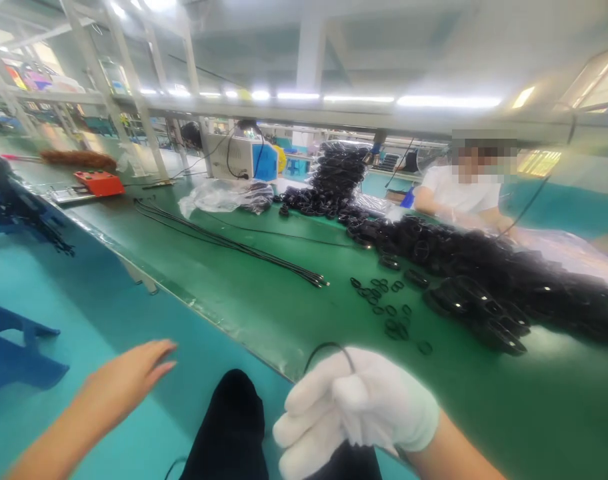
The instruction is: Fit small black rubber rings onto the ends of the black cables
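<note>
My right hand, in a white glove, is closed with the thumb pressed against the fingers. A thin black cable arches out above it and runs into the grip; the rest of it is hidden by the glove. My bare left hand hovers over the floor, left of my knees, fingers stretched out and the thumb apart, with nothing visible in it. Beyond the hands, a bundle of black cables lies along the green table. Several small black rings are scattered to its right.
A long heap of black parts fills the right side, with a person in white behind it. Farther left are a plastic bag, a red box and a blue-white machine. A blue stool stands on the floor.
</note>
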The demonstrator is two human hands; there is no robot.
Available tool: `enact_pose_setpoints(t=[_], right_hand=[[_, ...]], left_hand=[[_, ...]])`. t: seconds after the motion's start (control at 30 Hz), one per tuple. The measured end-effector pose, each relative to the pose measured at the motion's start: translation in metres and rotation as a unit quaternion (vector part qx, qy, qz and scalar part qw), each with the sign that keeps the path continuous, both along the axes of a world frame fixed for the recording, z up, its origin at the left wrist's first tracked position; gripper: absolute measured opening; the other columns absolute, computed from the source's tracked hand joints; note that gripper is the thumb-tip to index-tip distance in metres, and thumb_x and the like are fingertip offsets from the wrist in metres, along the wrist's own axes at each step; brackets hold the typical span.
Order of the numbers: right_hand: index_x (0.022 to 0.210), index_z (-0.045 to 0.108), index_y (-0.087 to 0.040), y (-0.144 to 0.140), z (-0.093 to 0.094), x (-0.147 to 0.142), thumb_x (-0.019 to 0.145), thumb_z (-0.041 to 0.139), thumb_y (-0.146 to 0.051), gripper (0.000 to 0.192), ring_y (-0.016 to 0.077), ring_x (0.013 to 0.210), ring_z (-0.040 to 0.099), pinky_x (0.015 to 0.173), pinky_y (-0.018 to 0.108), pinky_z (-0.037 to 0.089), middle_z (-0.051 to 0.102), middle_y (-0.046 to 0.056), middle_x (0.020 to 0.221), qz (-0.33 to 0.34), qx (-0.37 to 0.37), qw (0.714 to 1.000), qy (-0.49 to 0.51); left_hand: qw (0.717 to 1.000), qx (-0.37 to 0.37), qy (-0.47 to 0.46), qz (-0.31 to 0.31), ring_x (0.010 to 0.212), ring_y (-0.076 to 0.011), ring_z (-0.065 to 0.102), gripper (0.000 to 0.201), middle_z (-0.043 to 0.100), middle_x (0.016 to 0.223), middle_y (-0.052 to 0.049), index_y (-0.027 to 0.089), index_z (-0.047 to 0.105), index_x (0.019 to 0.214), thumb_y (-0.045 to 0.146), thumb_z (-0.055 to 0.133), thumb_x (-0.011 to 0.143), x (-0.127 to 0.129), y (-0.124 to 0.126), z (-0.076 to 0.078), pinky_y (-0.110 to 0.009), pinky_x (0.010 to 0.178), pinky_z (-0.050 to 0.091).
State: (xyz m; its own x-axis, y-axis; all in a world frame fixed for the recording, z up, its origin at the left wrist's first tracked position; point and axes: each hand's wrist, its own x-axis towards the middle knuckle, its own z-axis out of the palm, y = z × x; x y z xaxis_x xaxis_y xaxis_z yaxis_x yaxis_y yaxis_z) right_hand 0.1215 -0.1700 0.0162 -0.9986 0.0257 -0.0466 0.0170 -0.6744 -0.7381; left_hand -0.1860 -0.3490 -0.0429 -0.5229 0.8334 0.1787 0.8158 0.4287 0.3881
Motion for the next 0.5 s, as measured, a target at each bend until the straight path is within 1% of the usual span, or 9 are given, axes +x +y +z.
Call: enact_pose_setpoints(t=[0.03,0.1,0.17,0.2,0.23,0.27,0.3,0.4,0.5], right_hand=[[0.114,0.06,-0.006,-0.005,0.0,-0.002,0.08,0.062,-0.04,0.049,0.0319,0.095,0.066,0.085,0.049,0.047,0.064,0.023,0.111,0.019,-0.023,0.999,-0.011],[0.115,0.059,-0.006,-0.012,-0.003,-0.005,0.078,0.065,-0.041,0.052,0.0296,0.091,0.067,0.079,0.042,0.05,0.066,0.023,0.107,0.038,-0.047,0.998,-0.018],[0.114,0.059,-0.006,-0.014,-0.008,-0.002,0.078,0.065,-0.039,0.049,0.0281,0.087,0.069,0.075,0.038,0.051,0.068,0.021,0.103,0.028,-0.057,0.998,-0.019],[0.113,0.059,-0.005,-0.014,-0.012,0.001,0.079,0.064,-0.038,0.047,0.0279,0.086,0.069,0.074,0.038,0.052,0.068,0.02,0.102,0.014,-0.062,0.998,-0.021],[0.112,0.059,-0.005,-0.014,-0.015,0.005,0.08,0.062,-0.037,0.045,0.0281,0.086,0.069,0.073,0.039,0.052,0.068,0.02,0.101,-0.004,-0.068,0.997,-0.023],[0.111,0.059,-0.004,-0.015,-0.019,0.009,0.081,0.061,-0.036,0.044,0.0286,0.087,0.068,0.074,0.041,0.052,0.068,0.02,0.101,-0.024,-0.075,0.997,-0.026],[0.111,0.059,-0.003,-0.016,-0.023,0.014,0.081,0.061,-0.035,0.044,0.0292,0.087,0.068,0.074,0.043,0.052,0.068,0.02,0.101,-0.041,-0.083,0.995,-0.027],[0.113,0.057,-0.002,-0.019,-0.033,0.022,0.078,0.066,-0.038,0.051,0.0304,0.089,0.067,0.074,0.045,0.051,0.067,0.022,0.104,-0.073,-0.102,0.992,-0.01],[0.116,0.055,-0.001,-0.017,-0.038,0.021,0.072,0.065,-0.057,0.071,0.0309,0.091,0.065,0.076,0.043,0.049,0.065,0.023,0.106,-0.078,-0.123,0.989,0.028]], left_hand=[[0.997,-0.015,-0.045,-0.052,0.094,-0.022,0.061,0.027,0.068,0.106,0.0,0.028,0.064,0.103,0.04,0.046,0.087,0.018,0.026,0.016,-0.033,0.082,0.046],[0.974,0.037,-0.133,-0.179,0.107,-0.0201,0.055,0.031,0.063,0.116,-0.002,0.027,0.062,0.11,0.039,0.041,0.091,0.059,0.075,0.043,-0.033,0.093,0.041],[0.9,0.047,-0.251,-0.353,0.108,-0.0175,0.054,0.031,0.061,0.118,-0.004,0.024,0.06,0.113,0.034,0.039,0.092,0.101,0.111,0.06,-0.03,0.095,0.04],[0.85,0.019,-0.315,-0.422,0.102,-0.0167,0.056,0.031,0.063,0.113,-0.004,0.022,0.061,0.112,0.032,0.04,0.091,0.119,0.124,0.065,-0.028,0.09,0.043],[0.814,-0.004,-0.359,-0.456,0.095,-0.0158,0.058,0.028,0.065,0.105,-0.004,0.02,0.062,0.109,0.03,0.044,0.09,0.133,0.133,0.067,-0.026,0.084,0.045],[0.79,-0.025,-0.392,-0.47,0.087,-0.0148,0.059,0.025,0.066,0.097,-0.004,0.018,0.064,0.104,0.028,0.047,0.088,0.145,0.139,0.068,-0.024,0.078,0.047],[0.782,-0.035,-0.411,-0.468,0.081,-0.0137,0.059,0.021,0.067,0.09,-0.003,0.017,0.066,0.098,0.026,0.051,0.085,0.152,0.144,0.068,-0.023,0.073,0.046],[0.789,-0.037,-0.412,-0.454,0.074,-0.0121,0.057,0.013,0.065,0.08,-0.001,0.016,0.068,0.082,0.02,0.057,0.079,0.16,0.153,0.07,-0.021,0.069,0.045],[0.788,-0.045,-0.405,-0.462,0.074,-0.0123,0.056,0.012,0.065,0.078,0.0,0.016,0.069,0.077,0.019,0.057,0.079,0.158,0.159,0.077,-0.021,0.07,0.045]])
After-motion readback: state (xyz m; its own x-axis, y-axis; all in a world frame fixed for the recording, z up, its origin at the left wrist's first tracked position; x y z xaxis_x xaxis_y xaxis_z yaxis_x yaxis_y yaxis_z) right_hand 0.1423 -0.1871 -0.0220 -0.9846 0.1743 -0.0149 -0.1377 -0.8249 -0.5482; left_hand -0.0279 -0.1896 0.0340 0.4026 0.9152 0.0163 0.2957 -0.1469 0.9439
